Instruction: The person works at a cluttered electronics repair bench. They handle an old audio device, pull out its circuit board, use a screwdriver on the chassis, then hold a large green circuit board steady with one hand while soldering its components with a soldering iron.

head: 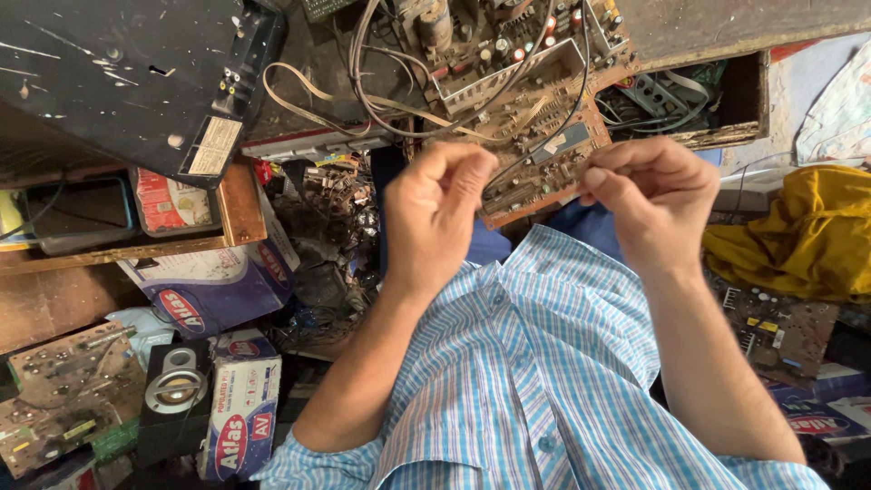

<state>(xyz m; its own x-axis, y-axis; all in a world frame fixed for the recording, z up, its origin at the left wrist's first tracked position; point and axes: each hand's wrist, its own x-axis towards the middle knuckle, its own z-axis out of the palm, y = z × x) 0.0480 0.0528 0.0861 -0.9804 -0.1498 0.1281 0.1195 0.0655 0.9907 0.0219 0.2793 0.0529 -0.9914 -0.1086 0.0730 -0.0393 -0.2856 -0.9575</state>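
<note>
Both hands are up at one brown circuit board [535, 136] on the bench. The left hand [435, 213] is curled, fingertips pinched near its edge; the right hand [658, 200] pinches the board's corner. Two white boxes [240, 413] sit below-left, plus one yellow cloth [807, 236].

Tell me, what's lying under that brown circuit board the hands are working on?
Under the circuit board a blue cloth shows below its lower edge, beside the left hand and right hand. Grey cables loop beside it. The board covers whatever is directly beneath.
</note>
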